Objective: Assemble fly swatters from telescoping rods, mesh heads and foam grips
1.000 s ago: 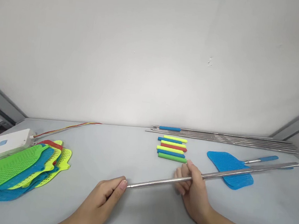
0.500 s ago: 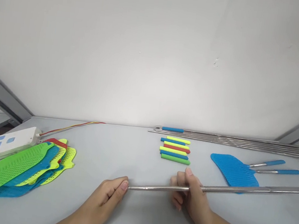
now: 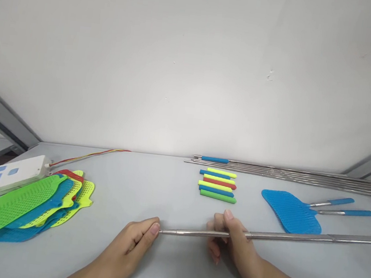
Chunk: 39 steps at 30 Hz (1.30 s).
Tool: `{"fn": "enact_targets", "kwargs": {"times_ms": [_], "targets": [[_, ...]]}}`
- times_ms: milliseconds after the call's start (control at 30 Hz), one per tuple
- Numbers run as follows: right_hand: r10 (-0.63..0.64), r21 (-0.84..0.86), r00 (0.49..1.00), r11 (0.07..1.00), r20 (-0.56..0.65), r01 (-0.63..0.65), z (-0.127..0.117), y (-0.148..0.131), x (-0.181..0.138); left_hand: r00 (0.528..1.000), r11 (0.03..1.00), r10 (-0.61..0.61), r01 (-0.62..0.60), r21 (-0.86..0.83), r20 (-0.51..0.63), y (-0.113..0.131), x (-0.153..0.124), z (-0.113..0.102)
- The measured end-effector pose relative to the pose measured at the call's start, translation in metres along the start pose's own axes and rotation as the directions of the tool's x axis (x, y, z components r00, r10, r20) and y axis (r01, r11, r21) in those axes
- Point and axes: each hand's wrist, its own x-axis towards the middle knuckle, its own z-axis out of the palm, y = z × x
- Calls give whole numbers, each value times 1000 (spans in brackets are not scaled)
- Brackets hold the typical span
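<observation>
My left hand point(image 3: 131, 249) pinches the thin left end of a telescopic metal rod point(image 3: 290, 237), thumb against the curled fingers. Further along, my right hand point(image 3: 233, 244) closes around the rod's narrower section, with the thumb over the top. The rod runs nearly level above the table, thickens in steps toward the right, and leaves the view there. Behind the right hand lie several coloured handle sleeves point(image 3: 217, 196) in green, blue, yellow and red. Two blue fly swatters point(image 3: 290, 210) with short metal shafts and blue handles rest beyond the rod on the right.
Several perforated swatter heads point(image 3: 24, 202) in green, blue, yellow and red are piled at the left. A white power strip point(image 3: 8, 176) with a red-yellow cable point(image 3: 85, 156) lies behind them. Several metal rods point(image 3: 285, 174), one with a blue sleeve point(image 3: 215, 160), line the wall.
My right hand has slid slightly left along the rod. The left hand keeps its pinch on the end, and the things on the table lie as before.
</observation>
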Motion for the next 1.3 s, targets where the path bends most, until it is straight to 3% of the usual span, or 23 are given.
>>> {"fn": "enact_targets", "kwargs": {"times_ms": [367,600,933,1300], "targets": [[14,-70,1000,997,14,-13,0,-2,1,1000,1000,11,-11,28,-2,2,-1,1],[49,-288,995,958,90,-21,4,-5,-3,994,990,96,-101,99,59,6,-4,7],[50,-246,995,969,92,-26,1,-1,-1,998,995,57,-58,77,16,7,-2,8],[125,-358,991,929,56,-97,2,-7,-3,998,1000,-19,20,13,-59,11,0,6]]}}
